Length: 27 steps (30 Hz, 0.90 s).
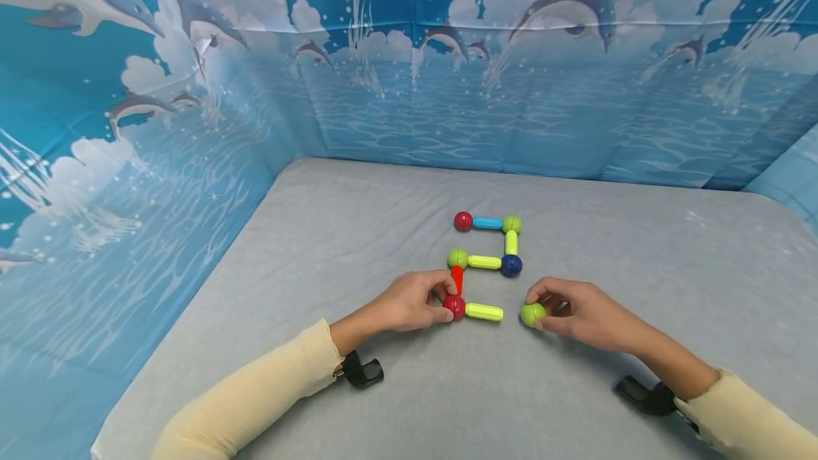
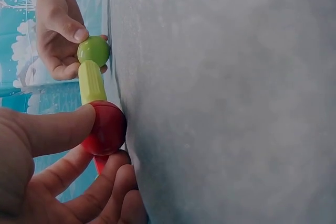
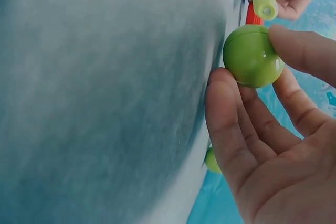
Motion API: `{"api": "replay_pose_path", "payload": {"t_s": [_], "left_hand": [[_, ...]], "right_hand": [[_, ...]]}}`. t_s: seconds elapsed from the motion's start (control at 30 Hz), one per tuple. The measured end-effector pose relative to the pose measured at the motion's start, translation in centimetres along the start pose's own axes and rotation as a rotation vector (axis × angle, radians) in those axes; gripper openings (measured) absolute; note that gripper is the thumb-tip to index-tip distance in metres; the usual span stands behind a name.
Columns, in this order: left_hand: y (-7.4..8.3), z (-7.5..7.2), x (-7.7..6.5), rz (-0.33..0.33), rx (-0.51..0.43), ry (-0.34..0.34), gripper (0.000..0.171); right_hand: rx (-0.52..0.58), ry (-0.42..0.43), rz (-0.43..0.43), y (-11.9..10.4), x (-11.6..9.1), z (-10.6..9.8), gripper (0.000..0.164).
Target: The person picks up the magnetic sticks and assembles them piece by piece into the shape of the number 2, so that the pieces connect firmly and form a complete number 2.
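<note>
My left hand [image 1: 415,302] grips a red ball [image 1: 454,307] between thumb and fingers at the near left corner of a chain of balls and rods. From that ball a yellow-green rod [image 1: 484,312] points right, its far end bare. A red rod [image 1: 456,280] runs from it to a green ball [image 1: 457,258]. My right hand [image 1: 578,311] pinches a loose green ball [image 1: 533,315], a short gap away from the rod's bare end. In the right wrist view, thumb and fingertips hold this green ball [image 3: 253,56] close to the tabletop.
Farther along, a yellow-green rod [image 1: 484,262], a dark blue ball [image 1: 511,265], an upright-running yellow-green rod [image 1: 511,243], another green ball [image 1: 512,224], a blue rod [image 1: 488,223] and a red ball [image 1: 463,221] continue the chain. Grey cloth covers the table [image 1: 358,218]; a dolphin-print curtain [image 1: 409,105] stands behind.
</note>
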<state>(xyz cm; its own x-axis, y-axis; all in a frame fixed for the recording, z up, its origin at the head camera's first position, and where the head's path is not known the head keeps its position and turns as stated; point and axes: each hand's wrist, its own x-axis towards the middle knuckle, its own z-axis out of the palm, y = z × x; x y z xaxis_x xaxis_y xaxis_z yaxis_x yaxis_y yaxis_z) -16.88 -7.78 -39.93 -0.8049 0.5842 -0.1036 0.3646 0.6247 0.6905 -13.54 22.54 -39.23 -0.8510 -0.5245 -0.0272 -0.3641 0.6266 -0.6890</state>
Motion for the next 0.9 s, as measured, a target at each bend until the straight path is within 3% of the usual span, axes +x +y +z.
{"api": "replay_pose_path", "payload": {"t_s": [0.27,0.9], "left_hand": [[-0.1,0.0,0.0,0.000,0.005,-0.005,0.021],[0.0,0.0,0.0,-0.001,0.022,-0.002,0.021]], "right_hand": [[-0.026,0.000,0.038,-0.8,0.8,0.5,0.024],[0.008,-0.027,-0.012,-1.1,1.6,1.0,0.023]]}}
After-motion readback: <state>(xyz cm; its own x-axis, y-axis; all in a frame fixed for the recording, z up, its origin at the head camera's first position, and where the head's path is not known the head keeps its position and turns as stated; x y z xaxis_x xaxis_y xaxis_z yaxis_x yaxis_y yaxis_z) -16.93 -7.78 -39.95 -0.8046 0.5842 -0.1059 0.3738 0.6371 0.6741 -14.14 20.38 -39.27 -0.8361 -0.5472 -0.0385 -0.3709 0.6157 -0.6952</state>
